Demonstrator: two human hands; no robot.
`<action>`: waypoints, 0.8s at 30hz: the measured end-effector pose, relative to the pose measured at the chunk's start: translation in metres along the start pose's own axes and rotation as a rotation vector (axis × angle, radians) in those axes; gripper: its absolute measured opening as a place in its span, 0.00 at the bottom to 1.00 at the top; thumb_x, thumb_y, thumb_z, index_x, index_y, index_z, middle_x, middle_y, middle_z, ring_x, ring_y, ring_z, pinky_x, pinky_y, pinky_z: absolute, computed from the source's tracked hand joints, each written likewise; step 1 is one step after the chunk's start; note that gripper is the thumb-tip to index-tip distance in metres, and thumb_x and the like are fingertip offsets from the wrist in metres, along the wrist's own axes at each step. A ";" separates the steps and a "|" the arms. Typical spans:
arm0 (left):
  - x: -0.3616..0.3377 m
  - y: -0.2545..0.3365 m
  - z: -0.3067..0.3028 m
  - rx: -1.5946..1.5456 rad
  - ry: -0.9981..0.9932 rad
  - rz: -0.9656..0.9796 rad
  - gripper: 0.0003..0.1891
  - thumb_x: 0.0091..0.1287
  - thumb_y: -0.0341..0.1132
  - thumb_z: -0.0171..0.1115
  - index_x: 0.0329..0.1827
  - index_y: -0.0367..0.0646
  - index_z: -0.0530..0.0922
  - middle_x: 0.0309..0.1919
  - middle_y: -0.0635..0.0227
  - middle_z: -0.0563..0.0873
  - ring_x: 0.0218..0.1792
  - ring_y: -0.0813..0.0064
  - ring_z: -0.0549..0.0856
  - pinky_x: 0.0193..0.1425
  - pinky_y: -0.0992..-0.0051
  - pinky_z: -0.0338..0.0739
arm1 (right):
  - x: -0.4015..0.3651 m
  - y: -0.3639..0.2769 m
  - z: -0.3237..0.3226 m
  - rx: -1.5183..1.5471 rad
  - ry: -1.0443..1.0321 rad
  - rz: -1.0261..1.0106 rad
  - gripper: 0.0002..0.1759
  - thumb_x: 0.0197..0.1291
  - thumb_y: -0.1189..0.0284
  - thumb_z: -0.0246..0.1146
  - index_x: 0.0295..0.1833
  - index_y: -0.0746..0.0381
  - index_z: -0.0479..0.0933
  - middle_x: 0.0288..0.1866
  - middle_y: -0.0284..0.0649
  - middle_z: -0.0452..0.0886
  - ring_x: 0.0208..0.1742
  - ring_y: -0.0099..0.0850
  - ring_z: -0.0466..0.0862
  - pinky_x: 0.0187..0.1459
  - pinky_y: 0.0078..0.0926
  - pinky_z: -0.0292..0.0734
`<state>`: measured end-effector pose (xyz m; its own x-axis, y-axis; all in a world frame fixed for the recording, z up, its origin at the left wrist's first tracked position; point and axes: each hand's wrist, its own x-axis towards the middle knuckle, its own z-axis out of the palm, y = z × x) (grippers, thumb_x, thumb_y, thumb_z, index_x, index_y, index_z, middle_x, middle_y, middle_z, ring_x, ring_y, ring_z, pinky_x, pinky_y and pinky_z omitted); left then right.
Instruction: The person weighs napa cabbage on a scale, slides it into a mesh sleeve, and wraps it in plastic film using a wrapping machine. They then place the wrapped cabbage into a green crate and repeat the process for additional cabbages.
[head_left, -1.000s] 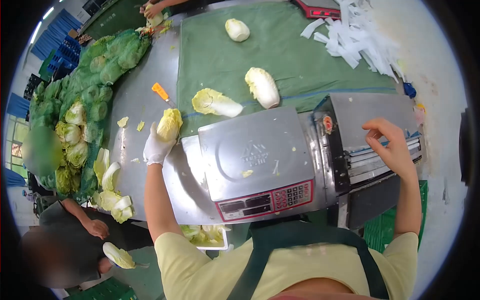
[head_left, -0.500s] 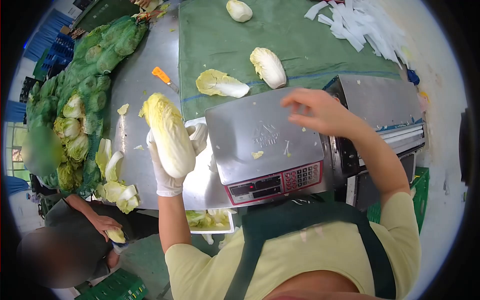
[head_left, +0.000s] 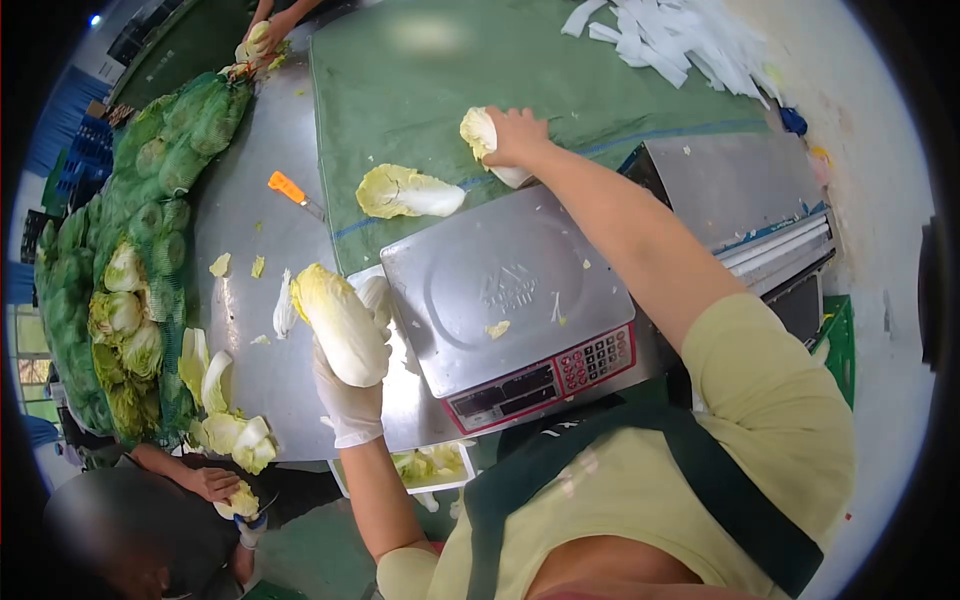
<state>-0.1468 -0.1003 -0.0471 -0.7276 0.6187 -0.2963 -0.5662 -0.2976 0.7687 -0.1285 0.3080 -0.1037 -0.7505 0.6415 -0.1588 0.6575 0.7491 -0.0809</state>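
My left hand (head_left: 350, 405), in a white glove, is closed around a napa cabbage (head_left: 345, 330) with a yellow leafy top, just left of the scale. My right hand (head_left: 518, 138) is bare and reaches across the scale's steel plate (head_left: 505, 285). Its fingers wrap over a second napa cabbage (head_left: 480, 132) lying on the green cloth (head_left: 400, 110), partly covered by the hand. Left of that cabbage lies a loose leaf (head_left: 410, 192). Small leaf scraps lie on the scale plate, with no cabbage on it.
An orange-handled knife (head_left: 290, 188) lies on the metal table (head_left: 240, 130). Net sacks of cabbages (head_left: 150, 180) line the left. White strips (head_left: 660, 40) lie at the back right. A metal machine (head_left: 735, 190) stands right of the scale. Two people handle cabbages, at lower left and top left.
My right hand has gone from above the scale to the cabbage on the cloth and taken hold of it. My left hand still holds its cabbage, slightly lower. The view has shifted.
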 end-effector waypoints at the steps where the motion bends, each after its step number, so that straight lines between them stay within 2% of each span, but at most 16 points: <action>1: -0.002 -0.002 0.005 -0.001 0.007 0.003 0.26 0.73 0.48 0.48 0.69 0.42 0.65 0.60 0.56 0.77 0.57 0.59 0.79 0.53 0.65 0.81 | 0.003 0.001 0.006 0.033 0.015 0.044 0.54 0.39 0.49 0.71 0.73 0.54 0.57 0.62 0.50 0.72 0.61 0.50 0.74 0.58 0.44 0.75; 4: -0.001 -0.005 0.012 -0.148 0.051 -0.040 0.27 0.73 0.49 0.51 0.69 0.43 0.65 0.62 0.57 0.76 0.59 0.60 0.79 0.56 0.62 0.80 | 0.044 0.031 0.038 0.657 -0.081 0.050 0.53 0.42 0.54 0.71 0.74 0.55 0.54 0.61 0.47 0.74 0.56 0.46 0.79 0.55 0.43 0.77; 6: 0.002 -0.008 0.011 -0.134 0.124 -0.027 0.29 0.73 0.50 0.52 0.70 0.43 0.63 0.64 0.59 0.74 0.61 0.62 0.77 0.61 0.61 0.76 | 0.046 0.031 0.019 1.101 -0.096 0.089 0.51 0.44 0.58 0.71 0.74 0.55 0.55 0.60 0.45 0.76 0.53 0.39 0.82 0.52 0.40 0.79; 7: 0.002 -0.006 0.018 -0.091 0.153 -0.025 0.29 0.73 0.50 0.53 0.71 0.42 0.62 0.64 0.59 0.74 0.61 0.62 0.78 0.62 0.62 0.76 | 0.039 0.032 0.000 1.096 -0.104 0.060 0.50 0.45 0.59 0.71 0.74 0.55 0.55 0.60 0.44 0.75 0.54 0.38 0.81 0.52 0.40 0.79; 9: 0.001 -0.006 0.026 0.023 0.159 0.000 0.30 0.72 0.47 0.56 0.71 0.41 0.61 0.63 0.59 0.74 0.61 0.63 0.77 0.64 0.63 0.74 | -0.021 0.017 -0.080 1.090 -0.113 0.017 0.48 0.47 0.61 0.70 0.73 0.56 0.56 0.61 0.44 0.75 0.55 0.35 0.81 0.52 0.39 0.79; 12: -0.005 -0.009 0.038 0.219 0.079 0.047 0.31 0.70 0.43 0.60 0.71 0.39 0.60 0.62 0.59 0.74 0.61 0.65 0.76 0.66 0.64 0.72 | -0.081 0.020 -0.113 1.034 -0.315 -0.088 0.47 0.48 0.62 0.71 0.73 0.56 0.58 0.62 0.44 0.75 0.56 0.35 0.80 0.54 0.38 0.77; 14: -0.010 -0.012 0.055 0.340 -0.004 0.037 0.32 0.68 0.39 0.62 0.70 0.37 0.60 0.61 0.59 0.75 0.62 0.66 0.76 0.67 0.65 0.70 | -0.134 0.018 -0.111 0.926 -0.284 -0.209 0.47 0.49 0.61 0.71 0.73 0.57 0.57 0.62 0.46 0.74 0.58 0.36 0.78 0.58 0.35 0.74; 15: -0.013 -0.016 0.065 0.357 -0.035 0.012 0.32 0.65 0.35 0.66 0.68 0.37 0.61 0.58 0.58 0.76 0.57 0.69 0.79 0.59 0.71 0.77 | -0.157 0.021 -0.105 0.868 -0.253 -0.253 0.47 0.48 0.60 0.71 0.73 0.58 0.57 0.62 0.47 0.75 0.59 0.38 0.78 0.60 0.34 0.72; 16: -0.015 -0.022 0.073 0.425 -0.088 0.042 0.32 0.64 0.35 0.66 0.68 0.37 0.61 0.58 0.58 0.76 0.57 0.70 0.79 0.59 0.71 0.76 | -0.178 0.025 -0.097 0.810 -0.223 -0.293 0.48 0.47 0.59 0.71 0.73 0.59 0.57 0.62 0.49 0.75 0.60 0.39 0.77 0.61 0.32 0.71; 18: -0.018 -0.037 0.091 0.558 -0.199 0.103 0.32 0.64 0.35 0.66 0.68 0.37 0.61 0.58 0.57 0.76 0.56 0.70 0.78 0.60 0.71 0.76 | -0.213 0.025 -0.089 0.781 -0.204 -0.232 0.50 0.47 0.59 0.72 0.73 0.61 0.56 0.61 0.52 0.75 0.61 0.41 0.76 0.62 0.33 0.69; 19: -0.021 -0.045 0.101 0.617 -0.200 0.124 0.34 0.64 0.36 0.65 0.69 0.36 0.59 0.53 0.60 0.77 0.55 0.71 0.78 0.59 0.72 0.76 | -0.225 0.022 -0.087 0.774 -0.218 -0.180 0.51 0.47 0.56 0.71 0.73 0.61 0.55 0.63 0.54 0.72 0.63 0.43 0.75 0.63 0.35 0.68; 22: -0.024 -0.056 0.111 0.813 -0.201 -0.011 0.34 0.66 0.37 0.63 0.72 0.38 0.58 0.46 0.64 0.76 0.52 0.69 0.79 0.59 0.73 0.75 | -0.243 0.025 -0.063 0.676 -0.140 -0.123 0.52 0.49 0.52 0.70 0.74 0.62 0.54 0.65 0.56 0.70 0.64 0.46 0.73 0.64 0.37 0.66; 24: -0.024 -0.060 0.106 0.684 -0.223 -0.020 0.33 0.68 0.35 0.60 0.73 0.40 0.58 0.44 0.65 0.72 0.49 0.70 0.80 0.52 0.72 0.81 | -0.245 0.031 -0.053 0.687 -0.108 -0.120 0.50 0.52 0.50 0.68 0.74 0.62 0.54 0.66 0.57 0.68 0.66 0.47 0.72 0.66 0.38 0.65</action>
<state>-0.0543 -0.0196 -0.0262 -0.5817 0.7748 -0.2474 -0.1563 0.1920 0.9689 0.0723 0.1834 -0.0154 -0.8330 0.5144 -0.2036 0.4909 0.5174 -0.7010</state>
